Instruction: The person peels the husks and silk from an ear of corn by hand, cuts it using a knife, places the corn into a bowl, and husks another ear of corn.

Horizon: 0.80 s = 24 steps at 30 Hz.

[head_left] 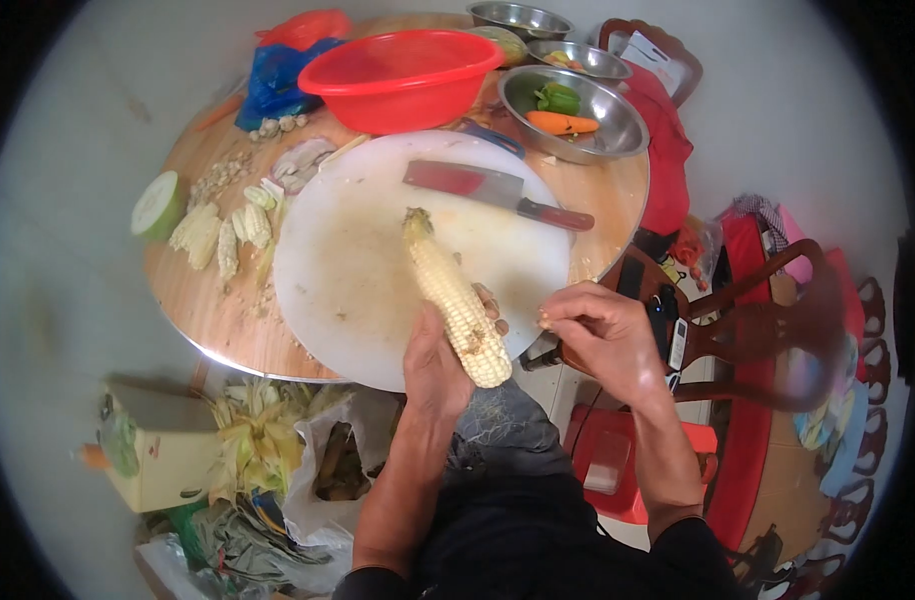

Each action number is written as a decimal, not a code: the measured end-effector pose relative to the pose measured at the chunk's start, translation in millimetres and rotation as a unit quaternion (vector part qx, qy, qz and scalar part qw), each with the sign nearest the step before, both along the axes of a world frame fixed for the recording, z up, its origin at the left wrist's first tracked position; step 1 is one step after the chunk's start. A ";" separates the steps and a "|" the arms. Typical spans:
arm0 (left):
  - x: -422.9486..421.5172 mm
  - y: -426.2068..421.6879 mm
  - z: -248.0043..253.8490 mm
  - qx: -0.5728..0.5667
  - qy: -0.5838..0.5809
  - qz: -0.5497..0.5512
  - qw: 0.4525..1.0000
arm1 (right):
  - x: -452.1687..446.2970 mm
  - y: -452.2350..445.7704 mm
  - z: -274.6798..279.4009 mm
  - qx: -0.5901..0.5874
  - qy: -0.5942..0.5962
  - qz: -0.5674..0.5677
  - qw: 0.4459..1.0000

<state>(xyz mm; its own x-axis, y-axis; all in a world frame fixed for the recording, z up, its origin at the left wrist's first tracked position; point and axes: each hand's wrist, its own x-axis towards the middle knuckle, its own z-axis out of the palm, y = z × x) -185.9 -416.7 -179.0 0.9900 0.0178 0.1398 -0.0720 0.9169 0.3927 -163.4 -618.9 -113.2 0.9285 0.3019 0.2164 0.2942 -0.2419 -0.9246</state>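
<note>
A pale corn cob [451, 290] lies in my left hand [435, 362], fingers wrapped round its lower half, over the near part of a round white cutting board [348, 270]. A dark patch shows near its lower tip. My right hand [603, 335] is off to the right of the cob, thumb and forefinger pinched on something small and yellowish that I cannot make out. On the board, beyond the cob, rests a cleaver [468, 183] with its dark handle pointing right. Broken corn pieces [223, 235] sit left of the board.
Behind the board stand a red basin [403, 80] and a steel bowl [618, 120] with a carrot [563, 123] and green pepper. A cut melon [158, 205] is at the table's left edge. Husks [253, 435] and bags lie below; a wooden chair [778, 330] is right.
</note>
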 end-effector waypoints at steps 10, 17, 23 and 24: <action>0.5 -3.5 7.1 0.011 0.033 -0.059 0.998 | -17.7 3.0 18.0 -0.193 -0.177 -0.045 0.964; 0.1 -4.4 0.7 0.062 0.034 -0.051 0.996 | -15.7 20.1 19.2 -0.177 -0.303 0.066 0.934; 0.1 -3.5 -1.6 0.072 0.042 -0.060 0.995 | -10.0 19.4 22.0 -0.222 -0.346 0.104 0.906; 0.1 -4.1 0.5 0.072 0.042 -0.060 0.995 | -8.8 19.1 22.6 -0.234 -0.356 0.112 0.897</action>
